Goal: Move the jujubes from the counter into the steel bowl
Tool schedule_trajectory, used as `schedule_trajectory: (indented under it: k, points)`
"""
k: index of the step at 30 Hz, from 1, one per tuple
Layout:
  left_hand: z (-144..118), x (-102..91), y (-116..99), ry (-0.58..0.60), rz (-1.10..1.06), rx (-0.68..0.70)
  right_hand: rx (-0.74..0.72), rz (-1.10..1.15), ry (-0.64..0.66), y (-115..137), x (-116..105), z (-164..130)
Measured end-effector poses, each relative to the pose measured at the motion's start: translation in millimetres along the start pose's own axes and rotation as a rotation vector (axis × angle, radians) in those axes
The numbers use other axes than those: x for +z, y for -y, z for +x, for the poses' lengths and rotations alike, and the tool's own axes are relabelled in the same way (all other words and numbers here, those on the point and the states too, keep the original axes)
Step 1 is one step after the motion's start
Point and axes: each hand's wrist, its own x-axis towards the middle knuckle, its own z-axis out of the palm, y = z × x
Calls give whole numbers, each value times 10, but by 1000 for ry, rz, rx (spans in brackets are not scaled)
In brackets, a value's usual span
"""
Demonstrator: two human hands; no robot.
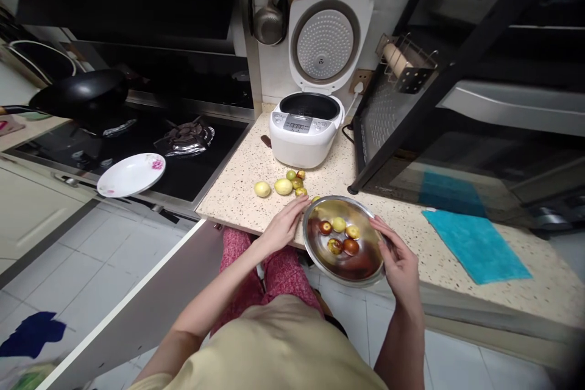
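A shiny metal bowl [320, 256] sits at the front edge of the speckled counter [237, 189], partly overhanging it. Several small green and red-brown fruits [339, 235] lie inside it. My right hand [398, 259] grips the bowl's right rim. My left hand [284, 225] rests at the bowl's left rim, fingers pointing toward the loose fruits [283, 186] lying on the counter just behind the bowl.
An open white rice cooker [305, 129] stands behind the fruits. A black dish rack [411, 103] fills the right side, with a teal cloth [475, 244] on the counter. A gas hob with a black pan [80, 94] and a white plate [131, 174] lies to the left.
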Motion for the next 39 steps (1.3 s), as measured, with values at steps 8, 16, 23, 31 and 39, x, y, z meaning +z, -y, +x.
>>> schedule_trajectory:
  k: [8, 16, 23, 31, 39]
  points:
    - [268, 203, 113, 164, 88, 132, 28, 5, -37, -85, -199, -7]
    - [644, 371, 152, 175, 67, 131, 5, -56, -74, -92, -233, -18]
    - [430, 179, 24, -5, 58, 27, 3, -64, -38, -56, -154, -22]
    - [143, -183, -378, -257, 19, 7, -32, -69, 74, 82, 199, 99]
    - [-70, -40, -646, -223, 15, 47, -191, -322, -29, 607, 587, 123]
